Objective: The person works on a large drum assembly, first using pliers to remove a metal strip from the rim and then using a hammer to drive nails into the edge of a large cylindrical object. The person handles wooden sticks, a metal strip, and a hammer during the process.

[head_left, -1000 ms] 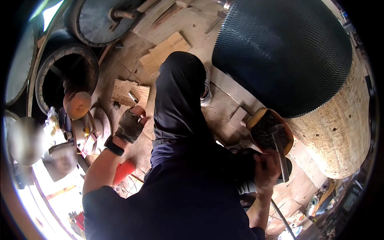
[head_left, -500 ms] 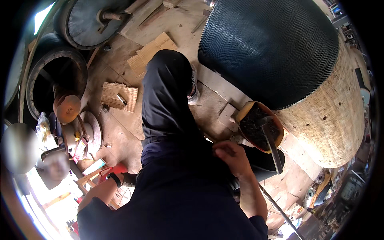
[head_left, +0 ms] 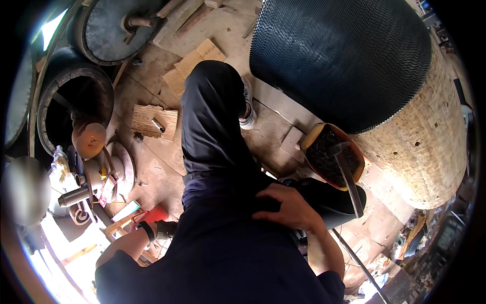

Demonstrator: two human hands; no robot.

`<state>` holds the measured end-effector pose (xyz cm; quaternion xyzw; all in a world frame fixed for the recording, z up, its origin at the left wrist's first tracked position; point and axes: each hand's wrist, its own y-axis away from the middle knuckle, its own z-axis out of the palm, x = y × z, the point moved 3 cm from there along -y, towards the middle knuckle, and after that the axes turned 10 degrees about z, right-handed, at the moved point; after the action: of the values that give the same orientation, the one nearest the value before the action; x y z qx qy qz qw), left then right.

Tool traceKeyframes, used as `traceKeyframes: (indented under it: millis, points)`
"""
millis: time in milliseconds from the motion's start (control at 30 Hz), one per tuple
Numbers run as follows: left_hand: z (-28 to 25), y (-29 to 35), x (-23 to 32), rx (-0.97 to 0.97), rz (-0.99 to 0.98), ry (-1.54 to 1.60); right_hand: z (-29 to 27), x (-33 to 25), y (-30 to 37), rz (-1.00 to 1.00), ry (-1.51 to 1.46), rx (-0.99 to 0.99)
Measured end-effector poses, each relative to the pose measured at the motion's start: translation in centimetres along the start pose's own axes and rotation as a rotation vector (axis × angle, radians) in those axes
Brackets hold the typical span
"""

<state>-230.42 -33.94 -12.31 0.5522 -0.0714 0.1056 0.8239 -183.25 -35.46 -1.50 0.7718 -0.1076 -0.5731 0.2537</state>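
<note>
My right hand rests on the dark clothing at my lap, palm down, with fingers stretched out and thumb apart; nothing is in it. Close to its right, a tub holds a dark mass of small pieces too fine to make out, and a hammer lies across it with the handle over the rim. My left hand is low at my left side beside a red object; shadow and my body hide its fingers. A dark band circles that wrist.
A large drum of pale wood, partly wrapped in black textured sheet, stands at the right. Flattened cardboard with a small metal cylinder lies on the floor. Black-rimmed drums and a spool stand at the left.
My right hand has moved left, from beside the tub onto my lap, and its curled fingers have straightened. The whole view has shifted slightly. The hammer still lies across the tub.
</note>
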Motion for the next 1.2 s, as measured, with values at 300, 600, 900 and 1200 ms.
traceKeyframes:
  millis: [300,600,900,1200]
  points:
    - [-2.7,7.5,5.7,0.019,-0.039,-0.044,-1.0,0.8,1.7,0.072,0.045,0.014]
    - [-10.6,16.0,22.3,-0.062,-0.096,-0.453,0.7,7.8,10.4,0.393,-0.292,0.091]
    - [-12.1,9.7,40.2,-0.17,0.164,-0.896,6.7,13.9,18.4,0.54,-0.372,0.013]
    - [-14.3,10.3,39.8,0.001,0.454,-0.749,-1.5,7.8,10.9,0.309,-0.262,0.652]
